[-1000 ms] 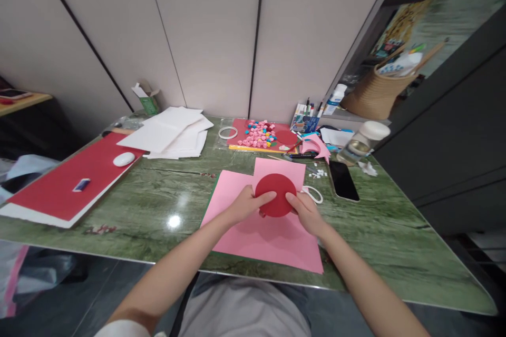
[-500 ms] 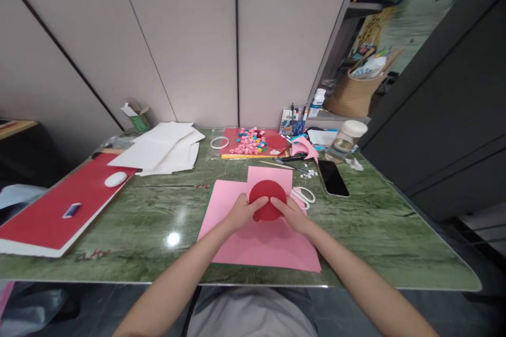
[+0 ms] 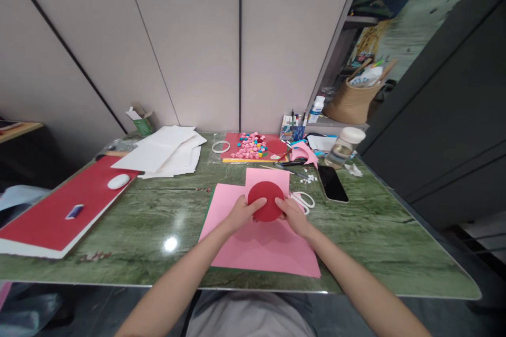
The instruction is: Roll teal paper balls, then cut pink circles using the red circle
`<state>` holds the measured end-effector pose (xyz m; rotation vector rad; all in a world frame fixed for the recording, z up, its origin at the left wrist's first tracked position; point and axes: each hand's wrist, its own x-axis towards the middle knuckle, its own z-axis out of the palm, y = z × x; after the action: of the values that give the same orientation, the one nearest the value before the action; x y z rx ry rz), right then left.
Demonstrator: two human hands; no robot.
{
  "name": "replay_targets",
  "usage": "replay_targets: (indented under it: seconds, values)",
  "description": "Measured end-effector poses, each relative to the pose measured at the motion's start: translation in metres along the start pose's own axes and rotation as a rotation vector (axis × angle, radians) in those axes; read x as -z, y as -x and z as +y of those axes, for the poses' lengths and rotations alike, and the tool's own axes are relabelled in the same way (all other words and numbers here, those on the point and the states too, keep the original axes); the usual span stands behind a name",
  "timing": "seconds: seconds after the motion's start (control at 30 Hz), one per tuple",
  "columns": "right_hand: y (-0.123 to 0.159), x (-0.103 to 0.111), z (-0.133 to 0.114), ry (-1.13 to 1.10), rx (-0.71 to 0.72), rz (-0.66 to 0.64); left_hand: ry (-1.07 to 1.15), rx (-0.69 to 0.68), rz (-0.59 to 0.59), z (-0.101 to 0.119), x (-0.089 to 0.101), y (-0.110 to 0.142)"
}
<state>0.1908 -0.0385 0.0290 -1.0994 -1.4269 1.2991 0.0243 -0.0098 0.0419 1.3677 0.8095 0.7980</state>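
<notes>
A red paper circle (image 3: pixel 269 192) is held up above the desk between both hands. My left hand (image 3: pixel 243 212) grips its left edge, thumb on the front and the other fingers behind. On the opposite edge my right hand (image 3: pixel 294 215) pinches it the same way. Behind the circle a pink paper piece (image 3: pixel 266 174) stands out at the top; whether the fingers hold it too I cannot tell. Larger pink sheets (image 3: pixel 261 258) lie below the hands, over a green edge. White-handled scissors (image 3: pixel 305 201) rest just right of the right hand, their blades hidden.
A phone (image 3: pixel 332 184) and a clear bottle with a white lid (image 3: pixel 344 148) are at the right. Farther back lie pink and coloured pompoms (image 3: pixel 250 146) on red paper and a tape ring (image 3: pixel 221 147). White sheets (image 3: pixel 158 150) and a red board (image 3: pixel 51 208) cover the left.
The right thumb has slid outward from the circle's middle toward its right edge. The left thumb stays in place on the circle, and the view has shifted slightly.
</notes>
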Motion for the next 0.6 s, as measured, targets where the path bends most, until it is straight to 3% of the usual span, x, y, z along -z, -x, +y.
replay_targets:
  seconds: [0.4,0.6]
  values:
    - [0.0065,0.0019,-0.0051,0.233,0.082,0.003,0.107,0.062,-0.002,0.0058,-0.0050,0.0064]
    - [0.0074,0.0013,-0.0059,0.174,0.078,0.003,0.078,0.107,0.016,0.0000,-0.0067,0.0068]
